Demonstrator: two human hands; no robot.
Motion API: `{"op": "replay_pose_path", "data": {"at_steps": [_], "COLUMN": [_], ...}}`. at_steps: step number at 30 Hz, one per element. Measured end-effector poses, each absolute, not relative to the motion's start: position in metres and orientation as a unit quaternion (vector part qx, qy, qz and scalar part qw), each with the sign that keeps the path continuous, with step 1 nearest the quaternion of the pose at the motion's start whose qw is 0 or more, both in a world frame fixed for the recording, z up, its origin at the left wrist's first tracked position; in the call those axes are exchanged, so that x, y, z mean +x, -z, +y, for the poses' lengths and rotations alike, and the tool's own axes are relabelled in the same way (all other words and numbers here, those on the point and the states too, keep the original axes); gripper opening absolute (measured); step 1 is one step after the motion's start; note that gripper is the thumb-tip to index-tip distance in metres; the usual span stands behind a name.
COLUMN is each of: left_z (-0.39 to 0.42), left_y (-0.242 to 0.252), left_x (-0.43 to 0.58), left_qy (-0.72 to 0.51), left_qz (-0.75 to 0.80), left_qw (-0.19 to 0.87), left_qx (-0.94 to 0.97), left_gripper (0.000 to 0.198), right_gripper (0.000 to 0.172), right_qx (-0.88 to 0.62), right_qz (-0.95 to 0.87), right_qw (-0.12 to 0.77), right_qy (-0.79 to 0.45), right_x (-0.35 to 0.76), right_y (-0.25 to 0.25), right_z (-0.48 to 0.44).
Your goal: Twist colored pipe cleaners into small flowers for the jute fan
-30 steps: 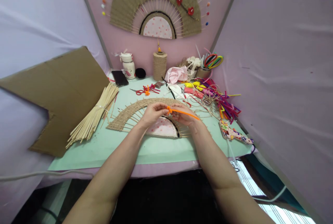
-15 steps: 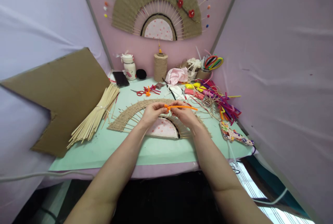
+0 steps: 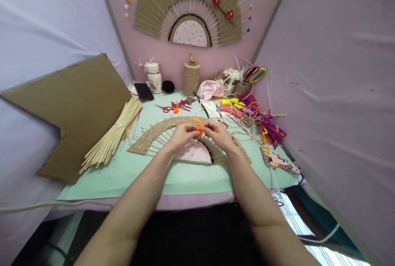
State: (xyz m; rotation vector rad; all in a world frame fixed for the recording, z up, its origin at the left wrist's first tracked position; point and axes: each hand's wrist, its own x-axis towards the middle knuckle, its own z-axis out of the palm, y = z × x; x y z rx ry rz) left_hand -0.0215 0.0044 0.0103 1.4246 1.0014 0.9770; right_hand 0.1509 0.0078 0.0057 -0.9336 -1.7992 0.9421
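Between my two hands is an orange pipe cleaner [image 3: 199,124], bent into a small shape with one curled end sticking up. My left hand [image 3: 185,134] pinches it from the left, fingers closed. From the other side my right hand [image 3: 217,133] grips it too, thumb and fingertips pressed together. Both hands hover over a woven twine fan [image 3: 148,137] with stick ribs and a white, pink-dotted half-circle at its base. Behind the fan lie red-handled scissors [image 3: 167,109] and another bent orange piece [image 3: 175,110].
A bundle of thin sticks [image 3: 113,136] and folded cardboard [image 3: 89,117] stand left. Along the back are a phone [image 3: 143,92], a bottle [image 3: 154,78] and a twine spool [image 3: 191,80]. Coloured pipe cleaners [image 3: 273,130] and a floral-covered glue gun [image 3: 279,159] lie right.
The pipe cleaner's long straight end, which pointed right, is now bent and curls upward between my hands. Both hands remain over the fan. The view has shifted slightly.
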Motion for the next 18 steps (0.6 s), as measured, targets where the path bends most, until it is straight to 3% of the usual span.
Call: {"op": "replay_pose_path", "data": {"at_steps": [5,10,18], "left_z": [0.003,0.003,0.001], "left_y": [-0.013,-0.005,-0.005], "left_x": [-0.029,-0.034,-0.020], "left_qy": [-0.321,-0.304,-0.340], "left_qz": [0.455,0.465,0.546], "left_qw": [0.496,0.405,0.237], "left_qx": [0.666,0.726,0.728], "left_gripper": [0.018,0.017,0.020], "right_gripper": [0.013,0.011,0.010], "right_qx": [-0.360,-0.349,-0.400], "right_qz": [-0.809,-0.845,-0.801], "right_qw": [0.380,0.334,0.398], "right_qy": [-0.266,-0.231,-0.199], "right_x": [0.153,0.149,0.147], "right_y": [-0.005,-0.003,0.004], "right_z": [0.008,0.007,0.009]}}
